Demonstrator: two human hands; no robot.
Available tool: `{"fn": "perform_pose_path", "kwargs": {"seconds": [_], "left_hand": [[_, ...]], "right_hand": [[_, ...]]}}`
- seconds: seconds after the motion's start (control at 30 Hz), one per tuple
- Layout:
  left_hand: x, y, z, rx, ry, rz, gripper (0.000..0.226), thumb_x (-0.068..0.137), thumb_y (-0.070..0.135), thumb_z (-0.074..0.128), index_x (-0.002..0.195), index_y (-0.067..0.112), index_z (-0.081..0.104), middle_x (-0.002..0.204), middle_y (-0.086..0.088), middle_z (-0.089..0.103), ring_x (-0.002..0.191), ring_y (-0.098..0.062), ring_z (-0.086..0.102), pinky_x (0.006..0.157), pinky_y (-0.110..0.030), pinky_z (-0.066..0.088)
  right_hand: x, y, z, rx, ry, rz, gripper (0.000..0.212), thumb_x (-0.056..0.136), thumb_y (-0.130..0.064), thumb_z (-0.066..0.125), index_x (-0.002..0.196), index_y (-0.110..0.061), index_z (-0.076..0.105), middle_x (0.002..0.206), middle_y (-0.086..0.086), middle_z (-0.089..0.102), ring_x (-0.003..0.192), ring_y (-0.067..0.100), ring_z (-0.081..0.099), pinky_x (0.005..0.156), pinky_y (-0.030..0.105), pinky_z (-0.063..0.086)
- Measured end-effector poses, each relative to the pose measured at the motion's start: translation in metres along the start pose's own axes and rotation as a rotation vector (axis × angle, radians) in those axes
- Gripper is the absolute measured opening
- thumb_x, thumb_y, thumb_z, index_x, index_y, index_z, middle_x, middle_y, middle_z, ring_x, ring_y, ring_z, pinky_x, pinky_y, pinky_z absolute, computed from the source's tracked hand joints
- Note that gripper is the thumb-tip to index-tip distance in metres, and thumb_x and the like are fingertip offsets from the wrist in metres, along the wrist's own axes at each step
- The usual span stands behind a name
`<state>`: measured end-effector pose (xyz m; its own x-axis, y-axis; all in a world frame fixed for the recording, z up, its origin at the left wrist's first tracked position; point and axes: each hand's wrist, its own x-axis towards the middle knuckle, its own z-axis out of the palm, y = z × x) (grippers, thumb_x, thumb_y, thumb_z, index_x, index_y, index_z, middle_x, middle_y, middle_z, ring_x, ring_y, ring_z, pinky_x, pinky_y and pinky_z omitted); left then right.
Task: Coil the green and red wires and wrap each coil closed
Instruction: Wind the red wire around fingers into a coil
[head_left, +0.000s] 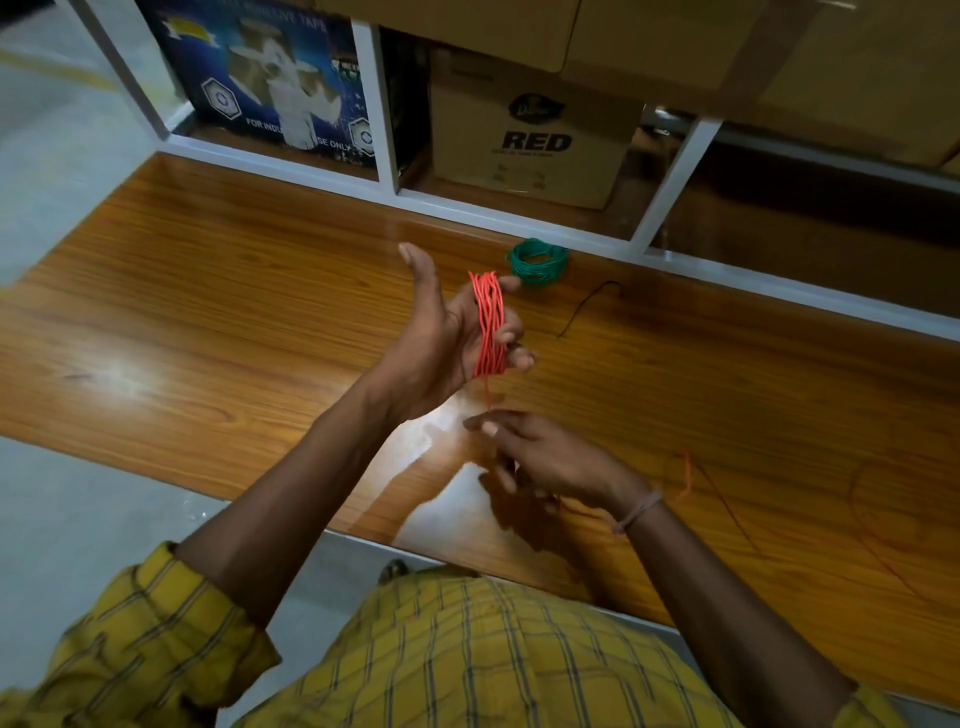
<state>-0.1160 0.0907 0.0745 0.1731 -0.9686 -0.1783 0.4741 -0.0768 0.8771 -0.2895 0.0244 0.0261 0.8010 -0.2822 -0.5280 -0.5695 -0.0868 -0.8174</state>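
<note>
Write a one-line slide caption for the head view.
Red wire looped around the left hand, right hand guiding its tail; finished green coil lies on the wooden table.

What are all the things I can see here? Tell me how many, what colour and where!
Red wire coil: one, red-orange, wound around the left hand's fingers, a strand hanging down to the right hand.
Loose red wire: one length, red-orange, trailing on the table at right.
Green wire coil: one, green, on the table near the shelf.
Thin black wire piece: one, black, on the table beside the green coil.
Wooden table: one, orange-brown.
Cardboard box printed RED: one, brown, on the shelf.
Blue printed box: one, blue, on the shelf at left.
Left hand: raised, carrying the coil.
Right hand: below, pinching the strand.
</note>
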Motion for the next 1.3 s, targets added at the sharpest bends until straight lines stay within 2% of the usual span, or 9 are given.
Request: {"fn": "perform_pose_path", "kwargs": {"seconds": [0.2, 0.37, 0.53, 0.77, 0.87, 0.97, 1.07, 1.2, 1.3], "left_hand": [[0.012, -0.014, -0.015, 0.437, 0.139, -0.021, 0.117, 0.077, 0.087, -0.005, 0.166, 0.017, 0.022, 0.087, -0.017, 0.055, 0.096, -0.039, 0.076, 0.109, -0.054, 0.054], [-0.001, -0.022, -0.023, 0.707, 0.056, -0.012, 0.137, 0.058, 0.106, 0.007, 0.158, 0.016, 0.032, 0.086, -0.013, 0.053, 0.069, -0.003, 0.067, 0.069, -0.011, 0.05], [-0.021, -0.031, -0.017, 0.745, -0.103, -0.073, 0.136, 0.061, 0.108, 0.007, 0.135, 0.004, 0.05, 0.079, -0.012, 0.048, 0.067, -0.019, 0.061, 0.068, -0.016, 0.047], [-0.043, -0.014, 0.011, 0.391, -0.364, -0.104, 0.126, 0.069, 0.103, 0.013, 0.155, 0.014, 0.037, 0.078, -0.012, 0.036, 0.066, -0.021, 0.042, 0.076, -0.041, 0.043], [-0.039, 0.001, 0.02, 0.272, -0.362, -0.038, 0.125, 0.072, 0.094, 0.0, 0.159, 0.011, 0.034, 0.077, -0.006, 0.04, 0.066, -0.019, 0.045, 0.09, -0.057, 0.038], [-0.028, 0.013, 0.021, 0.225, -0.223, -0.012, 0.126, 0.074, 0.086, -0.016, 0.159, 0.009, 0.036, 0.078, -0.006, 0.044, 0.068, -0.018, 0.049, 0.083, -0.044, 0.047], [-0.017, 0.013, 0.017, 0.206, -0.116, 0.011, 0.123, 0.075, 0.085, -0.017, 0.157, 0.013, 0.038, 0.079, -0.007, 0.049, 0.073, -0.022, 0.056, 0.088, -0.047, 0.047], [-0.002, 0.006, 0.011, 0.186, 0.077, 0.06, 0.115, 0.085, 0.08, -0.025, 0.155, 0.013, 0.037, 0.076, -0.004, 0.053, 0.078, -0.023, 0.065, 0.099, -0.042, 0.056], [0.008, 0.006, 0.006, 0.263, 0.151, 0.085, 0.115, 0.08, 0.085, -0.02, 0.153, 0.016, 0.038, 0.078, -0.006, 0.056, 0.087, -0.029, 0.07, 0.104, -0.043, 0.053]], "right_hand": [[-0.041, -0.045, -0.018, -0.327, -0.132, -0.109, 0.019, 0.109, -0.024, 0.055, 0.121, -0.023, 0.07, 0.067, 0.002, 0.066, 0.041, 0.015, 0.05, 0.039, 0.028, 0.043], [-0.058, -0.072, -0.061, -0.261, 0.047, -0.233, 0.016, 0.106, -0.021, 0.062, 0.106, -0.01, 0.073, 0.065, 0.0, 0.06, 0.047, 0.001, 0.049, 0.044, 0.015, 0.037], [-0.041, -0.075, -0.098, -0.375, 0.279, -0.326, 0.013, 0.101, -0.03, 0.068, 0.097, -0.019, 0.073, 0.082, 0.009, 0.067, 0.069, 0.009, 0.056, 0.064, 0.025, 0.046], [0.012, -0.036, -0.108, -0.328, 0.527, -0.436, 0.016, 0.101, -0.029, 0.071, 0.108, -0.018, 0.08, 0.104, -0.004, 0.076, 0.099, 0.01, 0.069, 0.086, 0.039, 0.058], [0.023, -0.014, -0.084, -0.182, 0.458, -0.351, 0.022, 0.106, -0.033, 0.061, 0.111, -0.021, 0.079, 0.091, -0.006, 0.074, 0.085, 0.008, 0.067, 0.072, 0.035, 0.053], [0.021, 0.002, -0.052, -0.085, 0.396, -0.266, 0.031, 0.108, -0.035, 0.053, 0.105, -0.011, 0.074, 0.075, 0.015, 0.065, 0.061, 0.01, 0.054, 0.055, 0.03, 0.042], [0.006, 0.004, -0.027, -0.036, 0.286, -0.175, 0.029, 0.113, -0.03, 0.047, 0.114, -0.02, 0.074, 0.067, 0.007, 0.063, 0.046, 0.012, 0.049, 0.041, 0.024, 0.037], [-0.02, -0.007, -0.008, -0.21, 0.054, -0.174, 0.022, 0.112, -0.025, 0.05, 0.105, -0.028, 0.07, 0.068, 0.01, 0.071, 0.04, 0.013, 0.052, 0.036, 0.024, 0.041], [-0.041, -0.022, -0.011, -0.369, -0.067, -0.227, 0.02, 0.108, -0.024, 0.058, 0.121, -0.021, 0.073, 0.068, 0.004, 0.074, 0.04, 0.005, 0.053, 0.044, 0.017, 0.041]]}}
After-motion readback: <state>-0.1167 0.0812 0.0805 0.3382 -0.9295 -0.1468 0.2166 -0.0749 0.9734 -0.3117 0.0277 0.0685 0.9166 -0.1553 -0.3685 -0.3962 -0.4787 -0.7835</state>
